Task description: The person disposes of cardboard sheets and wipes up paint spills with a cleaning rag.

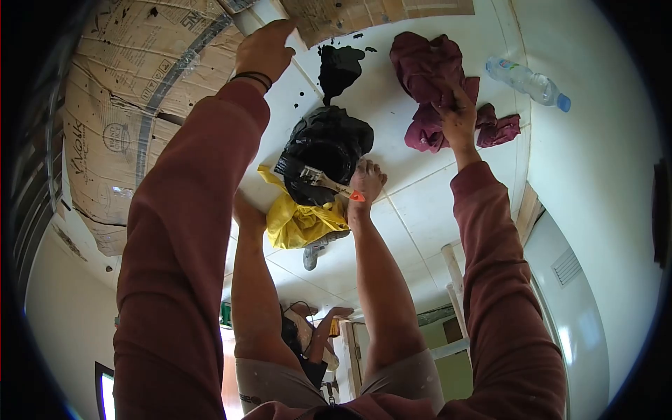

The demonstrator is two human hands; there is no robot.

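**Both hands out on the floor: one on cardboard, one on the cloth**

Nearest you, your bare legs stretch forward over the white tiled floor [420,203]. Your left foot [248,213] rests against a crumpled yellow plastic bag [297,222], and your right foot [365,178] sits just beside the bag's other edge. A grey shoe [318,250] lies on the near side of the bag, between your legs.

Beyond the bag stands a black container [325,147] wrapped in black plastic. Its mouth is dark, so you cannot tell what is in it. A paintbrush [327,182] lies across its near rim, its orange-tipped handle touching your right foot. Farther on, a patch of black paint [339,66] marks the floor.

Your right hand [456,117] presses down on a maroon cloth [427,66], which lies bunched and rumpled on the tiles to the right of the paint patch. The fingers are curled into its folds.

Your left hand [264,49], a black band at the wrist, is half curled. Its fingertips meet the corner of a cardboard sheet [364,15] at the far edge. You cannot tell whether it pinches the sheet. A larger printed cardboard [133,77] lies to its left.

Far right, a clear plastic bottle [528,82] with a blue cap lies on its side.
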